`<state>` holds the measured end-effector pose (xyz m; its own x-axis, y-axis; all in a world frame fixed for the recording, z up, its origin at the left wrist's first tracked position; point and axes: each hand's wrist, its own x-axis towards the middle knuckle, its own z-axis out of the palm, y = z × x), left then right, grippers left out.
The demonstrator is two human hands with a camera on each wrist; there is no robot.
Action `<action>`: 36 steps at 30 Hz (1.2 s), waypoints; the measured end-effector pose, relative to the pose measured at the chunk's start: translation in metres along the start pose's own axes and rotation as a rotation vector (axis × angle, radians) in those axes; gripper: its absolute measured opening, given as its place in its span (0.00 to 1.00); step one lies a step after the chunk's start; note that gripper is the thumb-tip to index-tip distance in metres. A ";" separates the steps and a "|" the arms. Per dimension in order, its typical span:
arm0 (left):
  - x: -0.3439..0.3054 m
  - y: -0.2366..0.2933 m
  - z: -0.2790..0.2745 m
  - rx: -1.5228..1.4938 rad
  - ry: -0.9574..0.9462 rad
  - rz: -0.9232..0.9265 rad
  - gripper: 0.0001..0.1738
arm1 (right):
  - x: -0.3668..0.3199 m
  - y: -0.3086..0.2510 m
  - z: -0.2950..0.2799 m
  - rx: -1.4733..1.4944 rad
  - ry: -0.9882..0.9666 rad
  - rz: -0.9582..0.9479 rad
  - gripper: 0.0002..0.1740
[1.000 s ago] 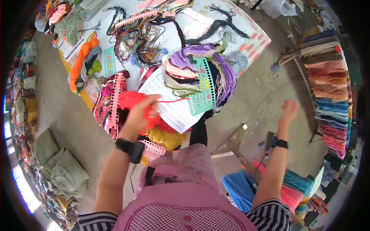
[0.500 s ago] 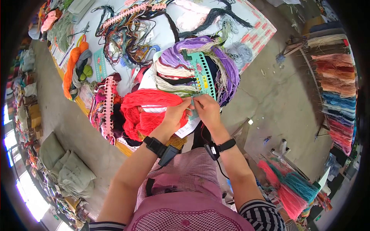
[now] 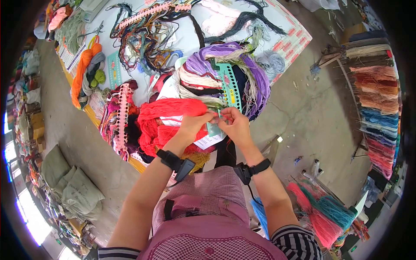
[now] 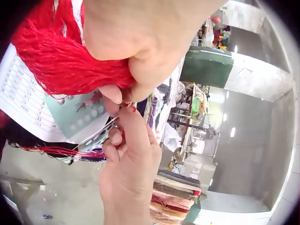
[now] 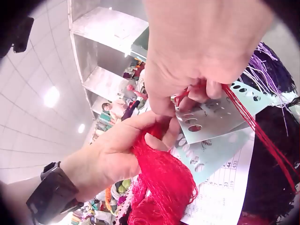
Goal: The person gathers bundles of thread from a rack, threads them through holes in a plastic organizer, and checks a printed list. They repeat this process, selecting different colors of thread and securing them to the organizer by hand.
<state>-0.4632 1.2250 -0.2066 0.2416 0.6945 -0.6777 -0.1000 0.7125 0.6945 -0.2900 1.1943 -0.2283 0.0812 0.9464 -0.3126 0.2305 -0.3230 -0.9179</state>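
Observation:
In the head view both hands meet over the lower end of a green card with punched holes [image 3: 229,84]. My left hand [image 3: 193,128] grips a bright red yarn skein [image 3: 167,112], which hangs from it toward the left. My right hand [image 3: 237,128], fingers curled, pinches thin red strands [image 5: 255,124] that trail away from it in the right wrist view. The fingertips of the two hands come together right at the card's edge, partly hiding it. Below the card lies a white sheet printed with numbers [image 4: 26,93]. Purple and cream yarn [image 3: 255,82] hangs from the card's upper holes.
A pink holed strip with dark red yarns [image 3: 123,112] lies left on the table. Orange yarn [image 3: 84,73] and tangled dark threads [image 3: 149,47] lie farther back. Hanging yarn bundles [image 3: 375,95] stand at right; sacks [image 3: 80,193] rest on the floor at left.
My right hand has come in from the far right to meet the left at the card. The left hand moved right, bringing the red skein over the sheet. Over the last half second, both shifted only slightly.

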 end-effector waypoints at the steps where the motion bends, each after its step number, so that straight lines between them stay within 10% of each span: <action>1: -0.002 0.003 -0.005 -0.105 -0.068 0.066 0.11 | 0.002 0.004 0.001 -0.006 -0.020 -0.023 0.17; 4: -0.007 0.016 -0.015 -0.543 -0.341 -0.146 0.12 | 0.002 0.007 0.002 -0.075 -0.036 -0.055 0.21; 6: 0.001 0.017 -0.009 -0.392 -0.441 -0.102 0.15 | 0.001 0.004 0.005 -0.137 -0.035 -0.067 0.23; 9: 0.016 0.014 0.011 0.688 -0.225 -0.168 0.25 | 0.002 0.000 0.009 -0.071 0.024 -0.121 0.25; 12: 0.009 0.019 0.000 0.675 -0.139 0.067 0.29 | 0.010 0.012 0.009 -0.175 -0.028 -0.352 0.25; 13: -0.006 0.047 -0.006 0.798 -0.053 -0.168 0.29 | 0.011 0.014 0.009 -0.167 -0.056 -0.303 0.25; 22: -0.110 0.136 -0.172 -0.303 0.169 0.234 0.07 | 0.012 0.001 0.003 -0.265 -0.106 -0.238 0.27; 24: -0.121 0.141 -0.177 -0.543 0.597 0.407 0.08 | 0.010 -0.006 0.006 -0.384 -0.117 -0.230 0.29; 28: -0.134 0.094 -0.179 -0.678 -0.186 0.307 0.28 | -0.008 -0.073 0.033 -0.040 -0.126 -0.204 0.19; 36: -0.193 0.129 -0.040 -0.628 -0.278 0.380 0.30 | -0.064 -0.199 0.062 0.460 -0.476 -0.122 0.10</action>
<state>-0.5617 1.1866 0.0044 0.3059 0.9107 -0.2777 -0.7315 0.4115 0.5436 -0.4012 1.1978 -0.0405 -0.3799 0.9079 -0.1769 -0.2344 -0.2795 -0.9311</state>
